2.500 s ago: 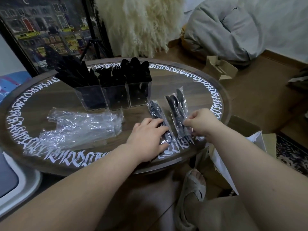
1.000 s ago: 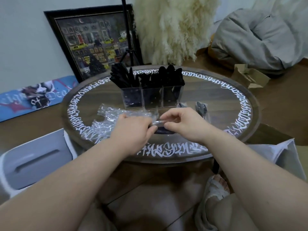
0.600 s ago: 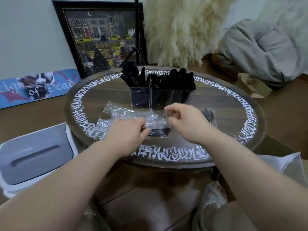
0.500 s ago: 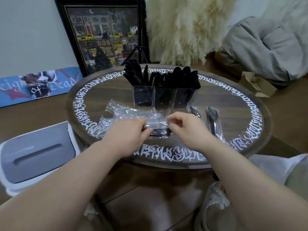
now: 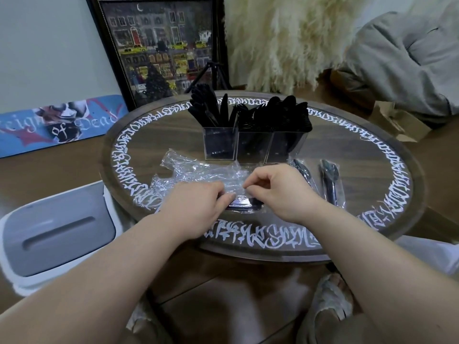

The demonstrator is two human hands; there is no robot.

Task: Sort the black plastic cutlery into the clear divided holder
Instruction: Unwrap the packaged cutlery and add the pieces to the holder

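Observation:
A clear divided holder [image 5: 253,145] stands at the middle of the round table [image 5: 372,150], its three compartments full of upright black cutlery [image 5: 248,115]. Just above the table's near edge, both hands pinch one wrapped cutlery packet [image 5: 244,203]. My left hand [image 5: 196,209] grips its left end. My right hand [image 5: 280,192] pinches the clear wrapper at its top. Two more wrapped packets [image 5: 329,181] lie flat to the right of my right hand.
Several empty crumpled wrappers [image 5: 193,175] lie left of the packet, in front of the holder. A white bin with a grey lid [image 5: 54,234] sits on the floor at the left. A framed picture [image 5: 159,45], cardboard box [image 5: 397,122] and cushion [image 5: 409,58] stand behind the table.
I took one packet from the right side and brought it to the table's front middle, both hands now pinching it. The camera view shifted left and back.

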